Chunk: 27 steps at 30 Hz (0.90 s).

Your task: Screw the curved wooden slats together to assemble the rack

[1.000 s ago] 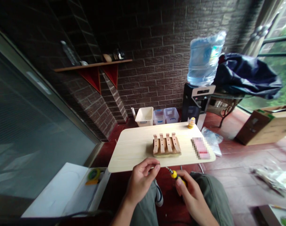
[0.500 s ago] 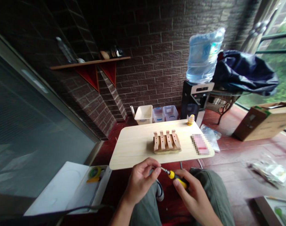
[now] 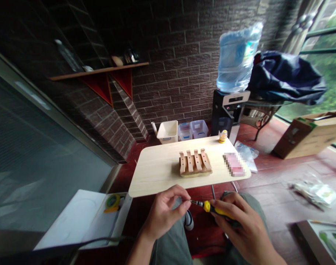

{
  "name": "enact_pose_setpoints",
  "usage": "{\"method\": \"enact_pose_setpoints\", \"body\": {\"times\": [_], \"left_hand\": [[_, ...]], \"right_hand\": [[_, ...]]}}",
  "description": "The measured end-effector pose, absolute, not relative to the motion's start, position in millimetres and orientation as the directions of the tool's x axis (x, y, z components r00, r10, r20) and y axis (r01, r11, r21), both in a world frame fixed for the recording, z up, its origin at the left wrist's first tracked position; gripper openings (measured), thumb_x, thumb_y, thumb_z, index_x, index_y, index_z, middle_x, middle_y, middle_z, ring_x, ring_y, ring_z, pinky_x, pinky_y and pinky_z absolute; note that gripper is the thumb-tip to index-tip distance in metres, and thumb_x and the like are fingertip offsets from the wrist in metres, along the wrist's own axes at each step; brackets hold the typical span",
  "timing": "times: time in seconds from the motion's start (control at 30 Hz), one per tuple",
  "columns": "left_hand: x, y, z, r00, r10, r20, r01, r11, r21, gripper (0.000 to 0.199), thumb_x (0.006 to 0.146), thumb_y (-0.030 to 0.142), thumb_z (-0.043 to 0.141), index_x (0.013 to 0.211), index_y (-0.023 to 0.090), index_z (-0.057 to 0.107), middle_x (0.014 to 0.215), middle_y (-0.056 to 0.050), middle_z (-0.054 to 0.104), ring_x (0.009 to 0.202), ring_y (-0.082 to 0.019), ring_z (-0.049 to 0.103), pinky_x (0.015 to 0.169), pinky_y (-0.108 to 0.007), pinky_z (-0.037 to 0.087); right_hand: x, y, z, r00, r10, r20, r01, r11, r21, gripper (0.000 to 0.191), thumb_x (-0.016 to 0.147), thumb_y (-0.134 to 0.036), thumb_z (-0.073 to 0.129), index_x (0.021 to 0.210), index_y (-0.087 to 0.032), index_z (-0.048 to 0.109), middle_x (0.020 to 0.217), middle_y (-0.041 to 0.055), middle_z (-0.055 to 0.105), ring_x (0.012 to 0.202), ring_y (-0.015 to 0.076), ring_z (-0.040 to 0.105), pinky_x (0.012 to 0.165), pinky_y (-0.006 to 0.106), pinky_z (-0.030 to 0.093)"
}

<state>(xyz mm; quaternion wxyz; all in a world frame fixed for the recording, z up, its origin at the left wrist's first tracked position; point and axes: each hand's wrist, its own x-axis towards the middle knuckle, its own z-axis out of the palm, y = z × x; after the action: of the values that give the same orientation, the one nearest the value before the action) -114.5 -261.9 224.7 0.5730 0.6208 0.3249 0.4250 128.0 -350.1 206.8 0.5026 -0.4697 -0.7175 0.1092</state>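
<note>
My right hand (image 3: 241, 221) is wrapped round the handle of a yellow and black screwdriver (image 3: 207, 206), its shaft pointing left. Thumb and index finger of my left hand (image 3: 168, 206) pinch together at the screwdriver's tip; whatever they hold there is too small to make out. Both hands are over my lap, in front of the near edge of a pale wooden table (image 3: 154, 173). On that table lies a wooden block with several curved hook-shaped wooden pieces (image 3: 197, 162) across it, each with a dark hole.
A pixelated pink item (image 3: 234, 164) and a small yellow-capped bottle (image 3: 223, 136) are on the table's right side. Behind stand plastic bins (image 3: 168, 131) and a water dispenser (image 3: 230, 110). An open white box (image 3: 71, 217) with a tape roll (image 3: 113, 201) sits at left.
My right hand has turned and shifted right with the screwdriver, which now lies more level. The left hand keeps its pinch at the tip. The camera view has shifted slightly.
</note>
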Motion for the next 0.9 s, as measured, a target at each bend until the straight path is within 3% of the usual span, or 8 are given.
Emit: {"method": "enact_pose_setpoints", "body": {"times": [0.13,0.33,0.5,0.7,0.9], "left_hand": [[-108.4,-261.8,224.7,0.443,0.889,0.112,-0.158,-0.045,0.986,0.021,0.086,0.037,0.091,0.086,0.018,0.081,0.091,-0.005,0.072,0.093,-0.017,0.068,0.09,-0.025,0.052],[-87.7,-261.7,217.3,0.447,0.893,0.053,-0.365,0.128,0.922,0.025,0.081,0.039,0.095,0.084,0.019,0.081,0.086,-0.002,0.069,0.091,-0.017,0.07,0.089,-0.028,0.054],[-67.4,-260.1,216.3,0.416,0.908,0.037,-0.472,0.181,0.863,0.028,0.077,0.041,0.098,0.081,0.02,0.081,0.079,0.001,0.063,0.081,-0.013,0.065,0.085,-0.028,0.053],[-61.2,-253.7,209.1,0.367,0.93,0.009,-0.4,0.149,0.905,0.039,0.077,0.053,0.096,0.086,0.018,0.082,0.091,-0.002,0.065,0.084,-0.015,0.063,0.083,-0.029,0.053],[-65.2,-253.4,207.2,0.388,0.916,0.105,-0.277,0.007,0.961,0.034,0.095,0.051,0.08,0.095,0.017,0.083,0.102,-0.006,0.068,0.097,-0.019,0.064,0.088,-0.028,0.051]], "right_hand": [[127.6,-353.3,207.1,-0.041,0.792,0.609,0.531,0.533,-0.659,0.031,0.102,-0.015,0.066,0.13,-0.03,0.071,0.093,0.0019,0.073,0.076,0.0142,0.074,0.067,0.02,0.061],[120.9,-353.2,201.5,0.062,0.809,0.585,0.482,0.489,-0.727,0.026,0.1,-0.02,0.072,0.124,-0.029,0.072,0.103,0.0016,0.083,0.087,0.0154,0.081,0.08,0.02,0.063],[113.7,-350.6,193.0,0.18,0.835,0.52,0.419,0.413,-0.809,0.018,0.098,-0.026,0.076,0.116,-0.028,0.077,0.102,0.0033,0.085,0.085,0.0179,0.082,0.078,0.021,0.065],[107.1,-347.2,191.1,0.265,0.841,0.471,0.319,0.385,-0.866,0.02,0.097,-0.027,0.078,0.116,-0.028,0.079,0.1,0.0044,0.086,0.086,0.0199,0.084,0.079,0.021,0.067],[101.8,-345.6,188.7,0.357,0.823,0.441,0.245,0.373,-0.895,0.018,0.098,-0.029,0.076,0.115,-0.028,0.081,0.101,0.0038,0.086,0.088,0.0186,0.084,0.081,0.019,0.066]]}}
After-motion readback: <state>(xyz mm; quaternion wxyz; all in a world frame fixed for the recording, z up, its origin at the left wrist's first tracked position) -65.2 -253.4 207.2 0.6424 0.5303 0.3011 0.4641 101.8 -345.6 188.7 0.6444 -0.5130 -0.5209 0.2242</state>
